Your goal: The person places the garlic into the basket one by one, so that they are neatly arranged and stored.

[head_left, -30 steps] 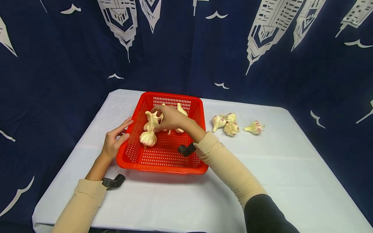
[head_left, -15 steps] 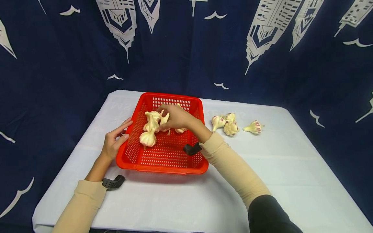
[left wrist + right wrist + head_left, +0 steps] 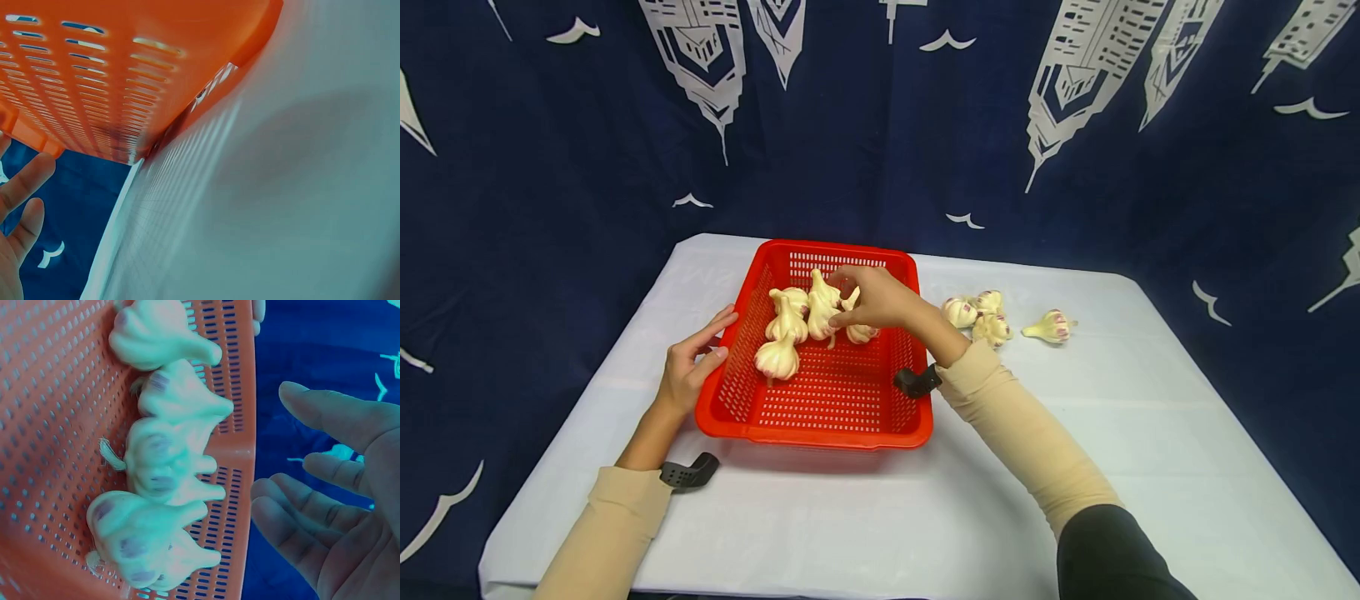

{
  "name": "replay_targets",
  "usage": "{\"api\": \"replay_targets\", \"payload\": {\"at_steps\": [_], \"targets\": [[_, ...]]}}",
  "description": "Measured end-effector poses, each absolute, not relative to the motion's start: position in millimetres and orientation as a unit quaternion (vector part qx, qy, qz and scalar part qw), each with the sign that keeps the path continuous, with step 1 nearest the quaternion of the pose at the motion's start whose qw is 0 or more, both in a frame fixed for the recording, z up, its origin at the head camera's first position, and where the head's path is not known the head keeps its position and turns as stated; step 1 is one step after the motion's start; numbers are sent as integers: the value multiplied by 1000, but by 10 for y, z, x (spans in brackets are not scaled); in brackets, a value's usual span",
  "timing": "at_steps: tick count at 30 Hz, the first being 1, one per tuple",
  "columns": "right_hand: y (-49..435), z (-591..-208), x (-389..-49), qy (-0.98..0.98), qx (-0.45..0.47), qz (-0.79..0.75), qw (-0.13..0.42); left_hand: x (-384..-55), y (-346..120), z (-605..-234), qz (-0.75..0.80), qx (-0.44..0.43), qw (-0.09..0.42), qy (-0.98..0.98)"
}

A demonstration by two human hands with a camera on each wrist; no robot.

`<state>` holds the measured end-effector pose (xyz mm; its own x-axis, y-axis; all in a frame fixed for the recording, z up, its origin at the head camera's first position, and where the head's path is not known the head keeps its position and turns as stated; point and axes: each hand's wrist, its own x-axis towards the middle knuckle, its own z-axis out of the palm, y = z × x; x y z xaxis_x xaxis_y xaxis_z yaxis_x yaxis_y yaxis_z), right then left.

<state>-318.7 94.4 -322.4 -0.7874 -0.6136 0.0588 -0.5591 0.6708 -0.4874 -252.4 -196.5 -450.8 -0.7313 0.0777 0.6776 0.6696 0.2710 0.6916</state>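
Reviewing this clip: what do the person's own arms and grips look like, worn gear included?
The left sleeve and right sleeve are beige and thick-cuffed; a black sleeve shows above the right one. Each wrist carries a black, angled device: left device, dotted with small holes, and right device. The left grip and right grip are gloveless.

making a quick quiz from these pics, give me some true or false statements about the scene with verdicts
1. The left hand is at the left rim of the basket. True.
2. The basket is green. False: it is red.
3. The right hand holds no garlic. True.
4. All the garlic is outside the basket. False: several bulbs lie in it.
5. On the table, one bulb lies apart from three others. True.
6. The backdrop is plain white. False: the backdrop is dark blue with white figures.
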Motion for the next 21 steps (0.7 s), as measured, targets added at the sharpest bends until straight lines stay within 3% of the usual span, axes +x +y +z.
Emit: {"api": "replay_targets", "payload": {"at_steps": [9, 21], "targets": [[1138, -3171, -3195, 919, -310, -241, 39, -2316, -1854, -4233, -554, -259, 275, -742], [1393, -3190, -3229, 930, -285, -230, 23, -2290, -1842, -4202, -556, -261, 269, -742]]}}
